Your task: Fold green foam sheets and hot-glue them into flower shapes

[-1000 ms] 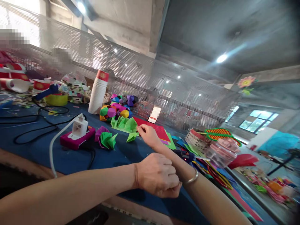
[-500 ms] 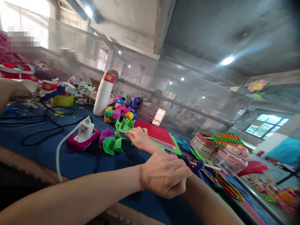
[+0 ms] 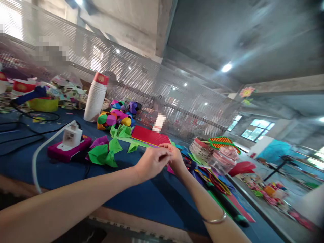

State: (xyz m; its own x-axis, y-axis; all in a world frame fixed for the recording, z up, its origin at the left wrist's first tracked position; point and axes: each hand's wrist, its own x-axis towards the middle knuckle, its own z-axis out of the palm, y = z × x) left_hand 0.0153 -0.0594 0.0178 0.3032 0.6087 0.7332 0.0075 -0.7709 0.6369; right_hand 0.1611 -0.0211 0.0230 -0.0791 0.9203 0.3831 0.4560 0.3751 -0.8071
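My left hand (image 3: 153, 162) and my right hand (image 3: 174, 157) meet above the blue table, fingertips together in a pinch. Whatever is between the fingers is too small or hidden to make out. Left of them sit green folded paper pieces (image 3: 101, 156) with a purple one (image 3: 99, 141) behind. A single green folded piece (image 3: 133, 146) lies closer to my left hand. Just behind the hands is a stack of red paper sheets (image 3: 150, 136). A dark blue glue gun (image 3: 190, 164) rests right of my right wrist, partly covered by it.
A purple power strip (image 3: 69, 148) with a white plug and cables lies left. Behind stand stacked paper cups (image 3: 95, 98) and colourful folded paper balls (image 3: 115, 118). To the right are a pink clear jar (image 3: 224, 160), a woven basket (image 3: 201, 148) and a black-green roll (image 3: 227, 204).
My right hand has drawn back from the green folded pieces, and my arms have uncrossed. Both hands now meet at the fingertips. The view has swung right; another person's hand has left it.
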